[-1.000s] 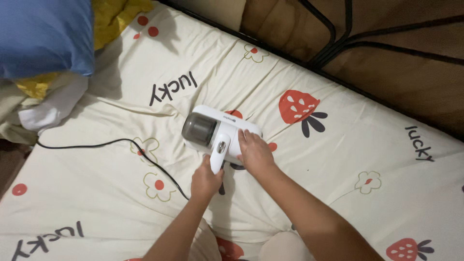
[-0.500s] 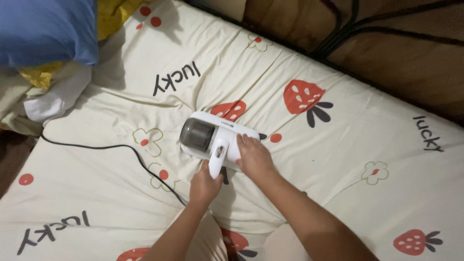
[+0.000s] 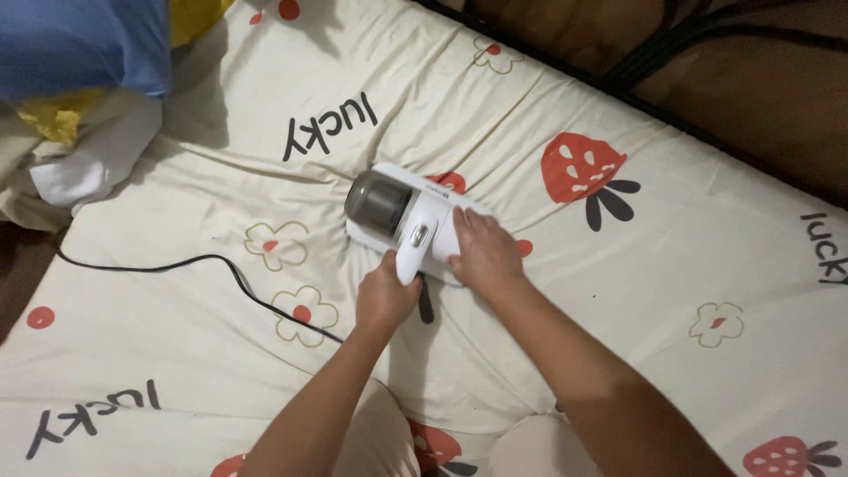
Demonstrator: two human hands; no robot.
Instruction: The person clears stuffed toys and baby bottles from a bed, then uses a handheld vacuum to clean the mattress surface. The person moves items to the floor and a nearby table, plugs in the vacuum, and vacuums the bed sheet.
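A white handheld vacuum (image 3: 408, 225) with a dark grey dust cup sits flat on the cream bed sheet (image 3: 618, 283), partly covering a red strawberry print near the middle of the bed. The left hand (image 3: 385, 300) has its fingers curled tight around the rear end of the vacuum's handle. The right hand (image 3: 484, 254) lies palm down on the vacuum's body, fingers nearly straight and spread, gripping nothing. A black cord (image 3: 212, 265) runs from behind the left hand across the sheet toward the left edge. A blue pillow (image 3: 79, 44) lies at the upper left, on crumpled yellow and white bedding.
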